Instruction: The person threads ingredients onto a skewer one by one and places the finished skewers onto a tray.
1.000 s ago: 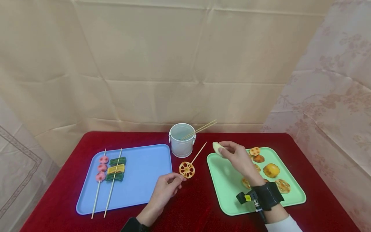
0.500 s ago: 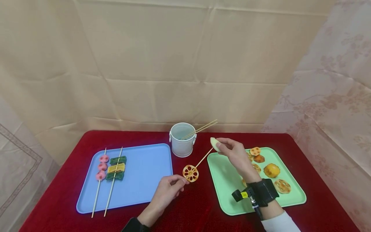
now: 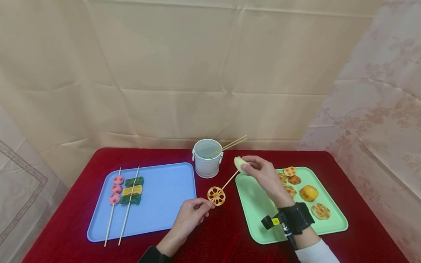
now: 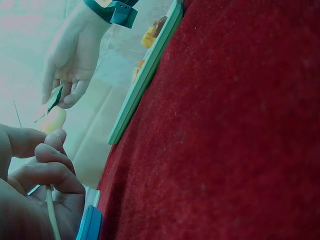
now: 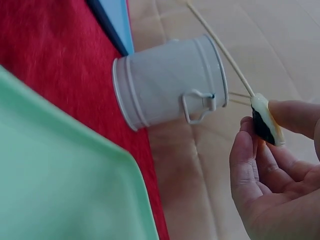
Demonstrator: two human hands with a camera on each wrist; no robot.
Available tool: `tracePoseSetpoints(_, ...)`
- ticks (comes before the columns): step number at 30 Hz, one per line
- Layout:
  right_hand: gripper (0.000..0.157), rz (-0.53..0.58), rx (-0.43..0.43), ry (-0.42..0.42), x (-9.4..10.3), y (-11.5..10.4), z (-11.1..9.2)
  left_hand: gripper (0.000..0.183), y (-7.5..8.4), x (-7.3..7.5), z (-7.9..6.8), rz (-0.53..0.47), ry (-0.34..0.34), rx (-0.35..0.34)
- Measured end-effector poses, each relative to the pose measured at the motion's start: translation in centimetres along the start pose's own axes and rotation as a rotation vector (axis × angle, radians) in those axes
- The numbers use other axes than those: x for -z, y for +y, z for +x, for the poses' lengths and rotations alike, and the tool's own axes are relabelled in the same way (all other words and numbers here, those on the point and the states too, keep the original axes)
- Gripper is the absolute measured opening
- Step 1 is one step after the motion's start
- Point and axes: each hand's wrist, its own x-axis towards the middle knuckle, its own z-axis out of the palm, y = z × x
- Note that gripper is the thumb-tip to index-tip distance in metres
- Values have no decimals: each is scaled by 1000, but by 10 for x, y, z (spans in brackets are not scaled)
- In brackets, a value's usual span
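Note:
Between the thumb and fingers of my left hand [image 3: 194, 215] is a bamboo skewer [image 3: 230, 179], held low over the red cloth. On it sits a lotus root slice [image 3: 216, 196], right at the fingertips; the left wrist view shows the skewer's rear end running under the curled fingers. My right hand [image 3: 267, 178] pinches a pale, oval food slice [image 3: 239, 164], dark on one side, above the green tray's far left corner. In the right wrist view the skewer's tip is right at the edge of this pale slice [image 5: 262, 120].
At the left lies a blue tray [image 3: 167, 193] with two filled skewers, one of pink balls [image 3: 116, 189], one of green and yellow pieces [image 3: 131, 191]. A white bucket [image 3: 206, 166] with bare skewers [image 3: 234, 143] stands behind. The green tray [image 3: 260, 219] bears several food pieces.
My left hand has shifted slightly right with the skewer and lotus root slice. My right hand has moved left with the pale slice, bringing it to the skewer's tip.

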Motion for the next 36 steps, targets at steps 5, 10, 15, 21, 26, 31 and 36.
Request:
tracePoseSetpoints(5,58,62,-54,-14,-7,0,-3,24,1,0,-1,41,3,-42)
tracePoseSetpoints(10,53,125,-64,-38,-17,1,-7,25,1,0,-1,69,25,-69)
tracePoseSetpoints(15,48,159,-75,-54,-25,4,-8,23,1,0,0,101,58,-54)
tracePoseSetpoints(21,45,128,-91,-86,-33,6,-11,23,2,-1,0,126,89,-47)
tracePoseSetpoints(26,40,109,-64,-105,-38,8,-14,24,3,-2,1,131,95,-21)
tracePoseSetpoints(31,38,107,-26,-119,-41,9,-15,27,4,-2,1,143,98,-7)
tracePoseSetpoints(36,37,96,12,-123,-44,10,-15,24,5,-1,0,171,110,-2)
